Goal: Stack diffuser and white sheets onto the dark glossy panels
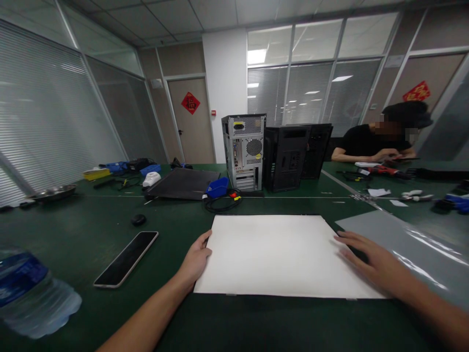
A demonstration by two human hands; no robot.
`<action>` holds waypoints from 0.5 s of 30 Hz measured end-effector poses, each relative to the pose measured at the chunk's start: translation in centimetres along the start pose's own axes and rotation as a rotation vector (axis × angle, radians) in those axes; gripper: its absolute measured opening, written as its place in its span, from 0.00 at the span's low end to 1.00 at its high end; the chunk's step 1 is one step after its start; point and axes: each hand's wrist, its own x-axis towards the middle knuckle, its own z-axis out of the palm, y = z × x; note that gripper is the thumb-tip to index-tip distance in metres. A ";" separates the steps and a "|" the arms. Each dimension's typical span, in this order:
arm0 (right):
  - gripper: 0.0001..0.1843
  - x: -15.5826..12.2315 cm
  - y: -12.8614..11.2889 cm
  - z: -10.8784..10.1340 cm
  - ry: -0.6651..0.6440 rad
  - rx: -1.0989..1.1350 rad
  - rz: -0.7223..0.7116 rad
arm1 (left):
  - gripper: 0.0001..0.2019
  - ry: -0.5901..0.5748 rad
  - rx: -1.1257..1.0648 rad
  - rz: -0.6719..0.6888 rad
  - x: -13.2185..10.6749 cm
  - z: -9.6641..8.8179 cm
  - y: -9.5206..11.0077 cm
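Observation:
A large white sheet lies flat on the green table in front of me. My left hand grips its left edge, thumb on top and fingers curled under. My right hand rests at the sheet's right edge with fingers stretched out flat, partly over the sheet. A grey glossy sheet lies just right of it.
A phone lies face up to the left, with a small black object behind it and a water bottle at the near left. Computer cases stand at the back, beside a dark panel and cables. Another person sits at far right among tools.

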 end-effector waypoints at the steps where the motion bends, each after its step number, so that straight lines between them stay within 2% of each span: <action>1: 0.32 0.1 1.4 -0.1 0.035 -0.040 0.068 | 0.37 0.005 0.004 -0.002 0.0 0.0 0.0; 5: 0.38 0.2 7.2 -0.4 0.102 -0.132 0.311 | 0.31 0.014 0.024 -0.013 0.1 -0.1 -0.2; 8: 0.43 0.1 10.1 0.0 0.074 -0.140 0.447 | 0.29 0.016 0.040 -0.026 0.1 -0.2 -0.3; 11: 0.43 0.1 11.1 0.5 0.030 -0.122 0.508 | 0.27 0.010 0.050 -0.028 0.2 -0.2 -0.3; 15: 0.40 0.2 10.8 0.5 0.035 -0.114 0.526 | 0.25 -0.002 0.069 -0.018 0.2 -0.2 -0.3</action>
